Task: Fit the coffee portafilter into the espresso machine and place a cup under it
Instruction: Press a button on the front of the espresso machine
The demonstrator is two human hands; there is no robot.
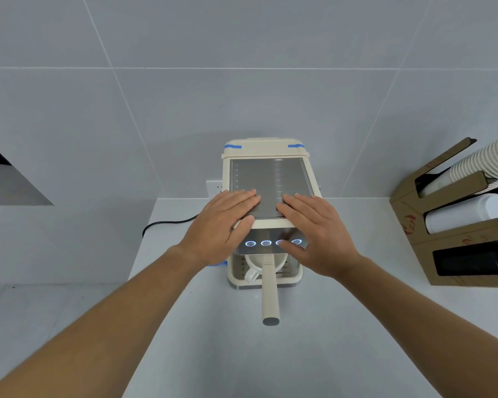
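Observation:
A cream espresso machine (266,150) stands on the counter against the tiled wall. Its front panel shows several lit round buttons (266,243). The portafilter sits in the machine, and its long cream handle (270,294) sticks out toward me. A white cup (255,267) stands on the drip tray under it, handle to the left. My left hand (223,225) lies flat on the left of the machine's top, fingers spread. My right hand (314,228) rests flat on the right of the top, thumb near the buttons. Neither hand holds anything.
A cardboard cup dispenser (414,225) with stacks of paper cups and black lids stands at the right on the pale counter (184,354). A black power cord (161,224) runs along the counter left of the machine to a wall socket (213,188).

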